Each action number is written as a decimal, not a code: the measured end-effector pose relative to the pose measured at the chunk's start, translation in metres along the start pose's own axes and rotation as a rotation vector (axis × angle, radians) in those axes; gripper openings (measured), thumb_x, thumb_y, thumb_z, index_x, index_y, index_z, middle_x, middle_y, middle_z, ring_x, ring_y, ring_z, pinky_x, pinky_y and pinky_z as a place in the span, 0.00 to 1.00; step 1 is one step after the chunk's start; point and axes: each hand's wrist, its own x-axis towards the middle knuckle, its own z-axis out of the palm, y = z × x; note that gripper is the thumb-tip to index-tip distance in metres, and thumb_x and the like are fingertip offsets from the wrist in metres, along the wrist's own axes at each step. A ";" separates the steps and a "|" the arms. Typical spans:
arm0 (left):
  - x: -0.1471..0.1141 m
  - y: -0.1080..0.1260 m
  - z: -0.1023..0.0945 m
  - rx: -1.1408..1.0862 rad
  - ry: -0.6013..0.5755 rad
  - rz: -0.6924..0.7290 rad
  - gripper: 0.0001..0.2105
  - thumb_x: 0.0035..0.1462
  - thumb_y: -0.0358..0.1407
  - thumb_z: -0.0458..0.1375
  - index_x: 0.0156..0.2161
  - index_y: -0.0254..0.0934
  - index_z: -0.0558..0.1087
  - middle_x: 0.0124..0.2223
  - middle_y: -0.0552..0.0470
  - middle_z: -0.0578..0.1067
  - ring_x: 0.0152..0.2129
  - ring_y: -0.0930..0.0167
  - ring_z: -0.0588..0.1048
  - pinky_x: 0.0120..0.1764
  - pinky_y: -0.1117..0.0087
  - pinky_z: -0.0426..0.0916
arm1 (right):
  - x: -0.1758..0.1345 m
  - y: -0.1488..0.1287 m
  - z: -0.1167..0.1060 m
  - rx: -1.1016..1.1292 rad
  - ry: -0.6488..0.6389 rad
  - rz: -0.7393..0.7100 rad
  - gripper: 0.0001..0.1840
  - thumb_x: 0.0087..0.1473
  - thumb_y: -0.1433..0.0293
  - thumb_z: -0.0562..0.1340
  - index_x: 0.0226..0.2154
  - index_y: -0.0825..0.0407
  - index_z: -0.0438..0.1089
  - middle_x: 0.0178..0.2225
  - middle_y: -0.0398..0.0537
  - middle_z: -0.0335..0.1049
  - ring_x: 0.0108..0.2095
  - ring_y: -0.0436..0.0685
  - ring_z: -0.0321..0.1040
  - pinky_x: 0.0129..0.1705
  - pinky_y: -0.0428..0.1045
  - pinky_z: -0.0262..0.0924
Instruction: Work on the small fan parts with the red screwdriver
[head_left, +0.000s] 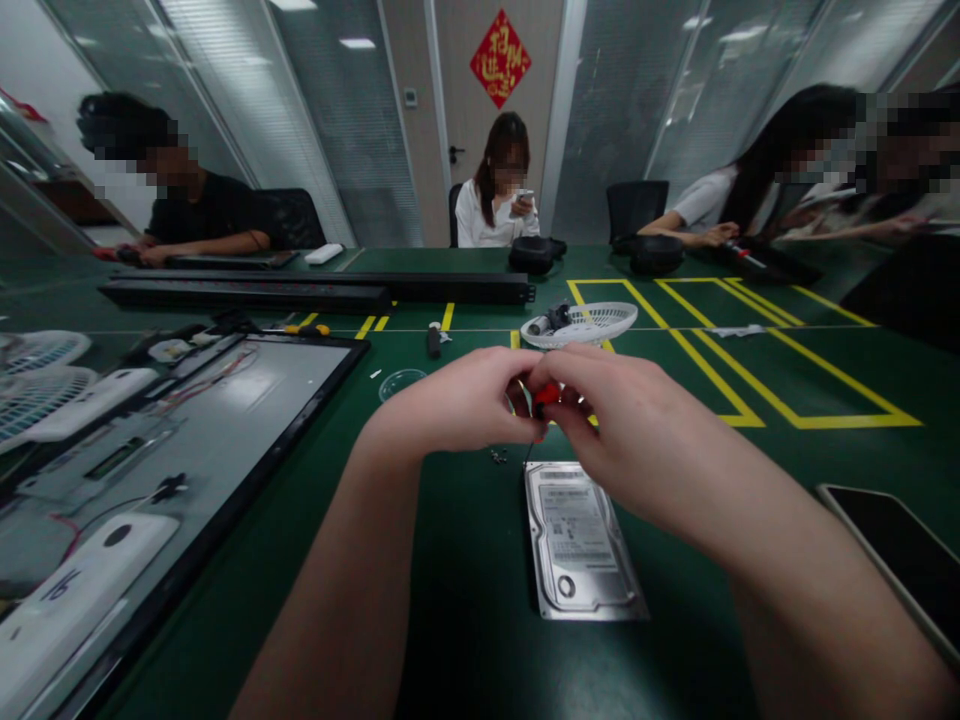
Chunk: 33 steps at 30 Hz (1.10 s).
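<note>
Our right hand (615,400) pinches a red screwdriver (548,394) aimed at seven o'clock, left hand (480,395) half-curled, grip unclear, the hard drive (576,535) lengthwise eleven-to-five.

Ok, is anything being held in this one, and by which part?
Yes: a red-handled screwdriver, by its handle, in the right hand. The left hand is right beside it; whether it grips too cannot be told.

Both forearms (337,580) extend forward, left hand (480,400) and right hand (619,400) curled inward, fingertips (529,430) apparently close together.
</note>
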 end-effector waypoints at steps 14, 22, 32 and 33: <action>-0.001 0.004 -0.001 0.023 0.015 -0.016 0.13 0.48 0.29 0.64 0.42 0.35 0.75 0.37 0.53 0.79 0.32 0.70 0.75 0.32 0.72 0.66 | -0.001 0.001 -0.001 0.004 -0.015 0.012 0.12 0.58 0.81 0.59 0.40 0.51 0.74 0.39 0.47 0.71 0.37 0.56 0.68 0.39 0.51 0.57; 0.000 0.003 0.000 0.012 0.022 -0.010 0.13 0.48 0.33 0.67 0.41 0.35 0.75 0.35 0.54 0.77 0.30 0.71 0.73 0.31 0.72 0.65 | 0.001 0.000 0.000 -0.032 -0.021 0.057 0.07 0.60 0.77 0.61 0.39 0.52 0.73 0.38 0.49 0.71 0.37 0.57 0.67 0.39 0.52 0.57; 0.000 0.004 -0.001 0.021 -0.011 -0.023 0.13 0.48 0.33 0.67 0.41 0.35 0.75 0.37 0.52 0.79 0.32 0.69 0.75 0.32 0.71 0.67 | 0.001 -0.002 0.000 -0.047 -0.019 0.054 0.03 0.61 0.73 0.62 0.37 0.52 0.72 0.37 0.49 0.71 0.36 0.57 0.67 0.37 0.51 0.56; 0.000 0.003 -0.001 0.022 -0.011 -0.027 0.13 0.48 0.34 0.67 0.41 0.35 0.75 0.37 0.52 0.78 0.32 0.69 0.75 0.32 0.71 0.67 | 0.001 -0.002 0.000 -0.050 -0.023 0.056 0.04 0.61 0.75 0.61 0.37 0.52 0.72 0.37 0.50 0.71 0.36 0.57 0.66 0.37 0.51 0.56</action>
